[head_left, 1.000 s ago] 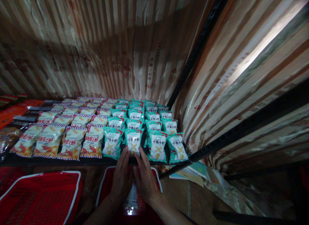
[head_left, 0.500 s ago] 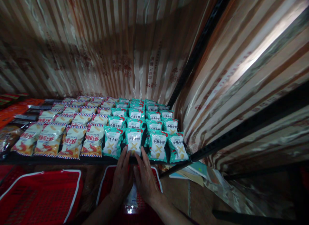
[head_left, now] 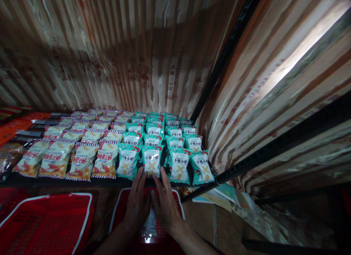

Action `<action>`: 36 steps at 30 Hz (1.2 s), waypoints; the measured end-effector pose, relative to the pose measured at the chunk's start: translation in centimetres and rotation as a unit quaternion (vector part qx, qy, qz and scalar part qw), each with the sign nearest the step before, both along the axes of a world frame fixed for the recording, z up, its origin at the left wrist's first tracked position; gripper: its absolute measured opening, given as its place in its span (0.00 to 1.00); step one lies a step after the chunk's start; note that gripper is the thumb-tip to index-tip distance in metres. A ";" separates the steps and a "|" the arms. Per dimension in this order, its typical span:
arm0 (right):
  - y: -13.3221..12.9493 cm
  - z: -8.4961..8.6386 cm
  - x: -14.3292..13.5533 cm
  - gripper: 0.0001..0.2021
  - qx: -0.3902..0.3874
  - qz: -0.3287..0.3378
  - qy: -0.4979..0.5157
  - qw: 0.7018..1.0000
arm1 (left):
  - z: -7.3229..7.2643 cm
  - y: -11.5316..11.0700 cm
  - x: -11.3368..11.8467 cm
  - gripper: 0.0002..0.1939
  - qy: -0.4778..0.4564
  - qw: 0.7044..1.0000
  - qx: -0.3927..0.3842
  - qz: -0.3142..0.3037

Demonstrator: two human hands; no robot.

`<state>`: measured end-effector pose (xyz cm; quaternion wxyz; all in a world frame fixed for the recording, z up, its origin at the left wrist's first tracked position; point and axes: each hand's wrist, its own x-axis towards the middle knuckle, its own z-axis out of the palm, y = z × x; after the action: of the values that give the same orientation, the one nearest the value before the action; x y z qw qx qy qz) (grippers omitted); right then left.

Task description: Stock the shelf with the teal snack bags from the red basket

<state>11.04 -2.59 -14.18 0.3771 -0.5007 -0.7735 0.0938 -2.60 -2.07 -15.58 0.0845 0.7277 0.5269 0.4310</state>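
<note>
A teal and white snack bag (head_left: pixel 152 158) leans upright at the shelf's front edge, in the front row of similar teal bags. My left hand (head_left: pixel 137 198) reaches up to its lower left corner with the fingers stretched out. On the other side, my right hand (head_left: pixel 166 202) has its fingertips by the lower right corner, fingers extended and slightly apart. Both hands seem to touch the bag's lower edge without wrapping round it. Another teal bag (head_left: pixel 128 162) stands just left of it, and one more (head_left: pixel 179 165) to the right.
Cream and orange snack bags (head_left: pixel 82 160) fill the black shelf (head_left: pixel 104 181) to the left. Below are a red basket (head_left: pixel 46 222) and another red basket (head_left: pixel 116 207) under my hands. A black metal post (head_left: pixel 227 54) and bar (head_left: pixel 274 145) frame the right side, before striped plastic sheeting (head_left: pixel 115 46).
My fingertips have drawn back very slightly from the front teal bag. The bags and baskets stay where they were.
</note>
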 end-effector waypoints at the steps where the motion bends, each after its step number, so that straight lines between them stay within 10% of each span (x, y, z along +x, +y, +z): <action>1: 0.0 0.1 0.0 0.24 0.002 0.000 0.001 1.000 | 0.1 0.0 -0.1 0.28 0.003 1.000 0.003 -0.001; 22: -2.1 2.5 0.5 0.28 0.057 0.089 -0.029 0.994 | 2.0 -3.0 -0.7 0.31 0.053 0.976 0.148 -0.152; 30: -7.1 0.2 0.7 0.29 -0.032 0.038 -0.024 0.998 | -0.4 -7.3 -0.4 0.34 0.019 0.978 0.043 -0.203; 36: -10.0 -1.4 2.2 0.24 -0.137 0.006 -0.055 0.989 | -0.6 -9.3 -2.1 0.32 0.029 0.986 -0.115 -0.115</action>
<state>13.19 -12.59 -15.59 0.2610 -0.5473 -0.7760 0.1736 -4.73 -11.37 -16.20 0.2015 0.7812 0.4875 0.3340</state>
